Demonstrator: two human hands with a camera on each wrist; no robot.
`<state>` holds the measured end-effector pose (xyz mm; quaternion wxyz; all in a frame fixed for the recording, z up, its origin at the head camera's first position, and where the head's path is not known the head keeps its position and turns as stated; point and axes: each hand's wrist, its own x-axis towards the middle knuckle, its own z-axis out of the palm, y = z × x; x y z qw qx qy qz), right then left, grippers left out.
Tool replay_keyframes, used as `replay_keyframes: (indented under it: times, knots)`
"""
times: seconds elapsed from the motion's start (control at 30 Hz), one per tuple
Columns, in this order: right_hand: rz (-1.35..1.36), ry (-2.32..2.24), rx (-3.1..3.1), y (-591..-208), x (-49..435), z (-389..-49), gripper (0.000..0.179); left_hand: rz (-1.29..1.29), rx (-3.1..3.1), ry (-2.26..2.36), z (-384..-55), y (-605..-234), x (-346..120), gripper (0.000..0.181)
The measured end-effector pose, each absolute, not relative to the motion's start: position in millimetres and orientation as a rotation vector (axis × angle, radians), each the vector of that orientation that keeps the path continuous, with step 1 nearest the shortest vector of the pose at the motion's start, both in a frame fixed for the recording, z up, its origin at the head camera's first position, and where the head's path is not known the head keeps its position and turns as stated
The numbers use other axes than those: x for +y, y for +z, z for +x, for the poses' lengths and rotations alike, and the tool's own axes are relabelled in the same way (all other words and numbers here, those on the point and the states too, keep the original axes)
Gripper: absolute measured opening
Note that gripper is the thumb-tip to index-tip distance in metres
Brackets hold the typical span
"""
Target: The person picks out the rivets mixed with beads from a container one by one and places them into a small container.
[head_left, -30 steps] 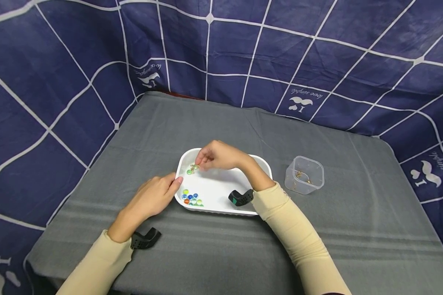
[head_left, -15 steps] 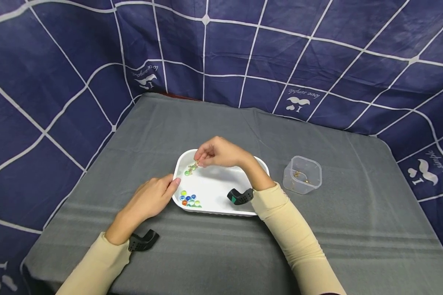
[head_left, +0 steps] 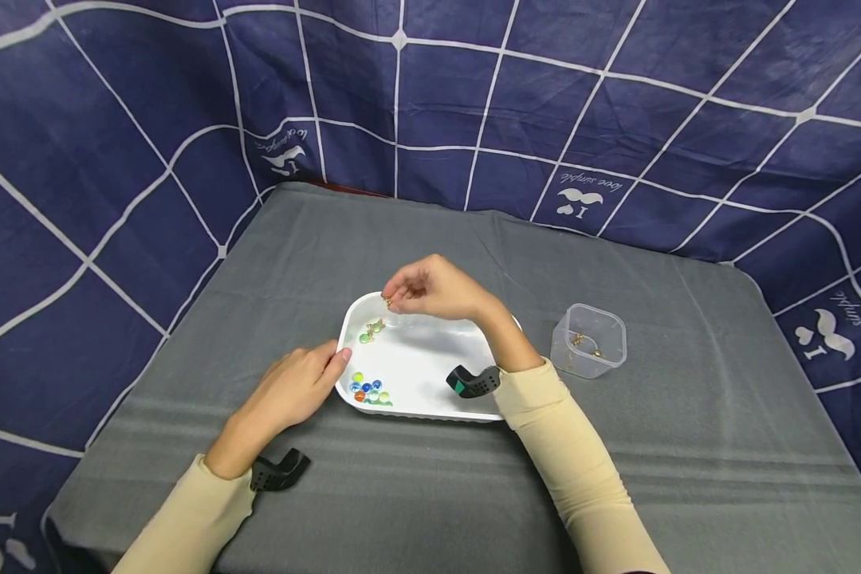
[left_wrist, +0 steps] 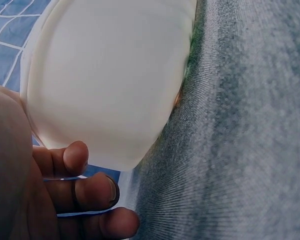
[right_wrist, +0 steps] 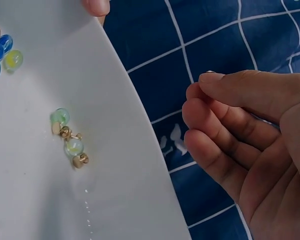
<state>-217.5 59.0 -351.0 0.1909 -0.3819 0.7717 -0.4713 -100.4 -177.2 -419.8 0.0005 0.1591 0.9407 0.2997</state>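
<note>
A white tray (head_left: 438, 383) sits on the grey cloth. My left hand (head_left: 301, 383) grips its left end, thumb over the rim; in the left wrist view its fingers (left_wrist: 97, 190) curl by the tray's outer wall. Over the far left part, my right hand (head_left: 438, 288) pinches a small gold-coloured metal piece (head_left: 387, 301) between thumb and fingertips; only a sliver shows in the right wrist view. Below it lie two green glass marbles (head_left: 365, 338) mixed with several gold-coloured pieces (right_wrist: 80, 160). Several blue, yellow and orange marbles (head_left: 367, 387) sit in the near left corner.
A clear square plastic box (head_left: 588, 341) with several gold-coloured pieces (head_left: 579, 340) stands right of the tray. Grey cloth (head_left: 545, 255) covers the table. A blue curtain with white lines (head_left: 445, 96) hangs behind and at the sides.
My right hand has lifted up and away from the green marbles, with a gold-coloured metal piece at its fingertips. The left hand still grips the tray's left end.
</note>
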Motion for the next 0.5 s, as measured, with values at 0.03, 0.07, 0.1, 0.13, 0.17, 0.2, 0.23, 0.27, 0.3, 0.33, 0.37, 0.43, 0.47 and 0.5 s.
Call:
replay_keyframes:
  times: [0.03,0.07,0.1,0.13,0.17,0.2,0.23,0.27,0.3,0.33,0.37,0.43,0.47,0.5]
  knots:
    - [-1.073,-1.332,2.171,-351,59,-217,0.017,0.505,2.957,0.941,-100,-420,-177,0.030]
    - [-1.074,-1.340,2.170,-350,60,-217,0.017,0.512,2.958,0.941,-100,-420,-177,0.030]
    - [-1.074,-1.348,2.168,-350,60,-217,0.017,0.517,2.960,0.939,-100,-420,-177,0.030]
    - [-1.074,-1.352,2.167,-349,61,-216,0.017,0.522,2.963,0.937,-100,-420,-177,0.030]
    - [-1.075,-1.355,2.167,-349,61,-216,0.017,0.524,2.965,0.937,-100,-420,-177,0.030]
    - [-1.076,-1.358,2.169,-348,62,-216,0.017,0.524,2.966,0.936,-100,-420,-178,0.030]
    - [-1.077,-1.360,2.172,-347,62,-216,0.017,0.523,2.965,0.936,-100,-420,-178,0.030]
    - [-1.078,-1.364,2.177,-346,63,-216,0.017,0.523,2.967,0.933,-100,-420,-178,0.030]
    - [-1.078,-1.370,2.180,-344,64,-216,0.017,0.522,2.969,0.930,-100,-420,-178,0.030]
    - [-1.077,-1.375,2.184,-344,65,-216,0.017,0.522,2.968,0.930,-100,-420,-178,0.031]
    - [-1.078,-1.381,2.189,-343,65,-215,0.016,0.518,2.966,0.929,-100,-421,-178,0.031]
    - [-1.079,-1.391,2.199,-340,66,-215,0.016,0.512,2.964,0.926,-100,-421,-178,0.031]
    - [-1.079,-1.395,2.201,-340,67,-215,0.016,0.512,2.961,0.926,-100,-420,-178,0.032]
    - [-1.079,-1.398,2.203,-340,68,-215,0.016,0.508,2.959,0.925,-99,-420,-178,0.032]
